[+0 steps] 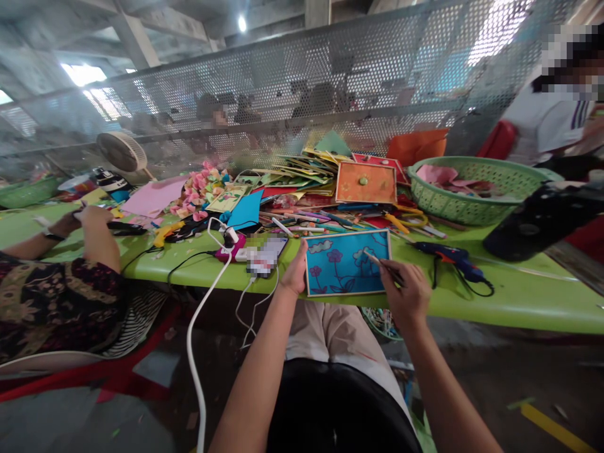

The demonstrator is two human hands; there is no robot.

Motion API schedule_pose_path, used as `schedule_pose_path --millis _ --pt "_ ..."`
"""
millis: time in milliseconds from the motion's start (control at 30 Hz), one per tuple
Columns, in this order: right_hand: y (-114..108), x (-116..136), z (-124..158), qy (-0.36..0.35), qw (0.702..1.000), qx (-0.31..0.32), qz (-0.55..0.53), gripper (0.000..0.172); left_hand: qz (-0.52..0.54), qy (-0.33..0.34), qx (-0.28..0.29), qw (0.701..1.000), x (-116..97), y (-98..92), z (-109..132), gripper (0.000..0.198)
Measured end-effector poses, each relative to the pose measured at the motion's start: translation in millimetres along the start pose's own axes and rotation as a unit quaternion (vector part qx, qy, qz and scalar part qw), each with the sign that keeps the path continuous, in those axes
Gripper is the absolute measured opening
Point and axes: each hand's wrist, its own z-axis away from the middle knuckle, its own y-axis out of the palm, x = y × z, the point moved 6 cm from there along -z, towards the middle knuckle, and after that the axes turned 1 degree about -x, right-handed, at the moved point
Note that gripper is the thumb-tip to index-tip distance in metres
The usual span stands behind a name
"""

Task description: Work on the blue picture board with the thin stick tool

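My left hand grips the left edge of a blue picture card, which has a thin pale frame and drawn purple flowers, leaves and a cloud. The card's lower edge reaches the front edge of the table. In my right hand is a slim pen, its pale tip over the right part of the picture; whether the tip touches the surface I cannot tell. A phone on a charging cable lies left of the card. To the right rests a blue glue gun.
The green table carries a purple power strip, pens, scissors, a heap of cards, an orange framed card, a green basket and a black bottle. A co-worker's hands are at left. A white cable hangs down.
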Motion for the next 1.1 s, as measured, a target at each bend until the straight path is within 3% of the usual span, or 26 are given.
schedule_pose_path --millis 733,933,1100 --pt "-0.5 -4.4 1.2 0.010 0.999 -0.030 0.008 0.016 -0.018 -0.008 -0.019 1.000 0.6 -3.3 0.4 0.065" --pt "1.3 -0.5 0.0 -0.001 1.000 -0.004 -0.001 0.015 -0.016 0.007 0.006 1.000 0.7 -3.0 -1.2 0.065" --pt "-0.1 -2.1 1.0 0.000 1.000 -0.021 0.006 0.017 -0.018 0.009 0.029 0.999 2.0 -2.7 -2.5 0.069"
